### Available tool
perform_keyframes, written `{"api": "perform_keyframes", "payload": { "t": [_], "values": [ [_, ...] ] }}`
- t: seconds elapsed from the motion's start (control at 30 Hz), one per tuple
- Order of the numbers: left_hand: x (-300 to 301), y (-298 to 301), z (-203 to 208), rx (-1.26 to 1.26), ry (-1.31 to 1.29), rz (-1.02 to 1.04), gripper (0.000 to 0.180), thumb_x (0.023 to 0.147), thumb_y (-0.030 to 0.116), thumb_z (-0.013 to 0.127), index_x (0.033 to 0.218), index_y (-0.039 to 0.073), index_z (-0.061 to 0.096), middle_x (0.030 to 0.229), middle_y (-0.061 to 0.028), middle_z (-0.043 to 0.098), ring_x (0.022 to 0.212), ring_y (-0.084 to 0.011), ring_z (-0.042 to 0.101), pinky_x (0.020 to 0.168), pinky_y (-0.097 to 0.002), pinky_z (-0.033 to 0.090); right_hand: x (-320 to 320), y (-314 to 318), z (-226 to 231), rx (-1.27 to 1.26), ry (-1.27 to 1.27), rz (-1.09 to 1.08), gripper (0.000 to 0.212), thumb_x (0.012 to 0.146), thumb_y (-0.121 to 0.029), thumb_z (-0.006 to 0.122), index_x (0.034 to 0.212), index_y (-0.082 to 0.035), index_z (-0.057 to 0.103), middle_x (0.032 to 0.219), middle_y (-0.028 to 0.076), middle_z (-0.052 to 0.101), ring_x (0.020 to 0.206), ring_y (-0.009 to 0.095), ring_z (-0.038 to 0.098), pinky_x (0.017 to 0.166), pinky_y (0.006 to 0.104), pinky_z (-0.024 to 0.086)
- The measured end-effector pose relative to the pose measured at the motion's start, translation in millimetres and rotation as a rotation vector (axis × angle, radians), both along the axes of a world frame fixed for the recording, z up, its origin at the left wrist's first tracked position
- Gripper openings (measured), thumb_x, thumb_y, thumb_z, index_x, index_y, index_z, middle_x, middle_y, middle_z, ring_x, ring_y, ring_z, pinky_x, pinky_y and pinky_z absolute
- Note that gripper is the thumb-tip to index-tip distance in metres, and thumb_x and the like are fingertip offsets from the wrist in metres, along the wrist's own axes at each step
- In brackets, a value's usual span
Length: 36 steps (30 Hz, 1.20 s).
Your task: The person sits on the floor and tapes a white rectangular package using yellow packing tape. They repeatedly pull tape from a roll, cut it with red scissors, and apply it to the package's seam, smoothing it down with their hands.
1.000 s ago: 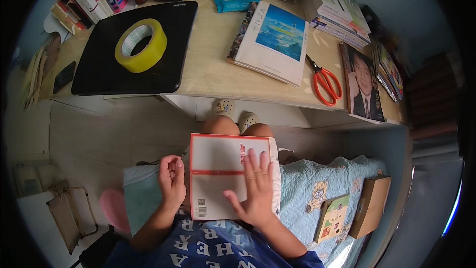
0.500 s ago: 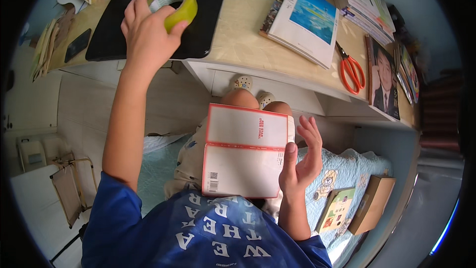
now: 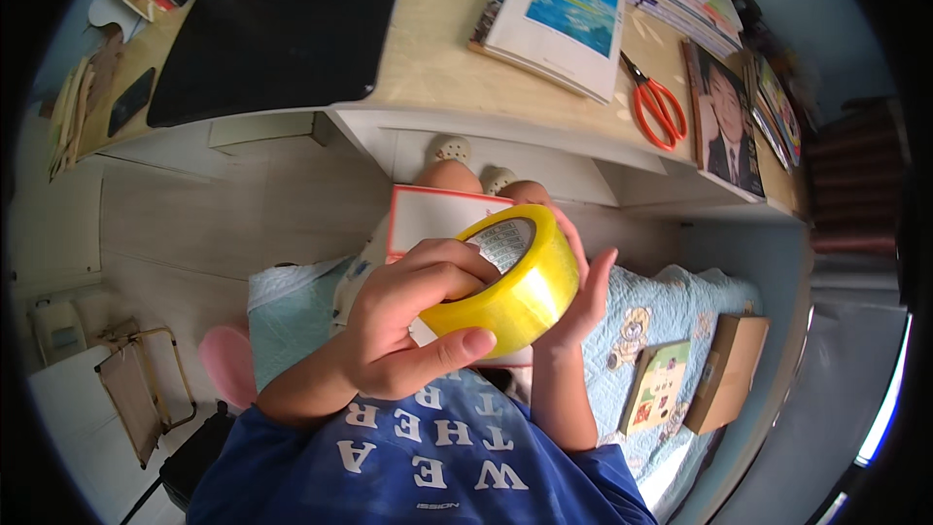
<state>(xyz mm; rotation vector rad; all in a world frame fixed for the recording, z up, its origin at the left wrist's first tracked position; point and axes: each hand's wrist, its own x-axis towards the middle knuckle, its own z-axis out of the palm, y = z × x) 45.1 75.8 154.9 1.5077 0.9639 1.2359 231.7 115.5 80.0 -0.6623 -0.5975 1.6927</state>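
A roll of yellow packing tape (image 3: 533, 297) is in my left hand (image 3: 413, 306), whose fingers reach into its core while the thumb presses the outer side. My right hand (image 3: 575, 303) is at the roll's right side, fingers extended and thumb apart; part of it is hidden behind the tape, and I cannot tell whether it touches. On my lap, beneath the hands, lies a white book cover with a red border (image 3: 428, 217), largely covered by the tape and my left hand.
The desk ahead carries a black mat (image 3: 277, 34), a picture-covered book (image 3: 554, 24), orange-handled scissors (image 3: 661, 112), a portrait magazine (image 3: 724, 122) and a phone (image 3: 131, 102). Beside me on the right, a cardboard box (image 3: 727, 372) and a green book (image 3: 656, 386) rest on a blue quilt.
My left hand has brought the tape roll from above the black mat down over my lap. My right hand now sits by the roll, and the view has shifted slightly.
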Motion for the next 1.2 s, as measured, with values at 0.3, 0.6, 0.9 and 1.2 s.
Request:
{"api": "perform_keyframes", "payload": {
  "t": [0.3,0.6,0.9,1.2],
  "values": [
    [20,-15,-21,-0.165,-0.109,-0.258,0.028,0.093,0.020,0.067,0.106,-0.004,0.063,0.091,-0.0139,0.064,0.078,-0.0237,0.061,0.074,-0.0310,0.047,1,-9,-22,-0.092,0.407,0.189,0.077,0.102,-0.070,0.021,0.087,-0.003,0.057,0.079,0.009,0.053,0.078,0.025,0.051,0.081,0.0419,0.047],
    [26,-20,-38,-0.237,-0.078,-0.236,0.031,0.096,0.029,0.061,0.090,-0.001,0.062,0.077,-0.0134,0.059,0.067,-0.0220,0.055,0.061,-0.0329,0.042,10,-11,-32,-0.004,0.426,0.183,0.076,0.105,-0.064,0.017,0.080,-0.003,0.055,0.071,0.009,0.050,0.068,0.025,0.050,0.071,0.0403,0.046],
    [29,-15,-44,-0.236,-0.050,-0.288,0.029,0.094,0.028,0.062,0.085,0.000,0.060,0.068,-0.0113,0.057,0.058,-0.0218,0.053,0.055,-0.0339,0.041,28,-12,-20,0.299,-0.132,0.122,0.083,0.105,-0.064,0.019,0.079,0.002,0.062,0.075,0.016,0.062,0.070,0.024,0.055,0.070,0.0344,0.046],
    [37,-19,-39,-0.327,-0.073,-0.230,0.024,0.092,0.023,0.065,0.088,0.000,0.060,0.070,-0.0121,0.060,0.062,-0.0255,0.061,0.059,-0.0341,0.047,42,-9,5,0.546,-0.695,-0.065,0.062,0.103,-0.047,0.042,0.093,0.007,0.070,0.092,0.020,0.069,0.087,0.027,0.065,0.080,0.0348,0.050]
  ]
}}
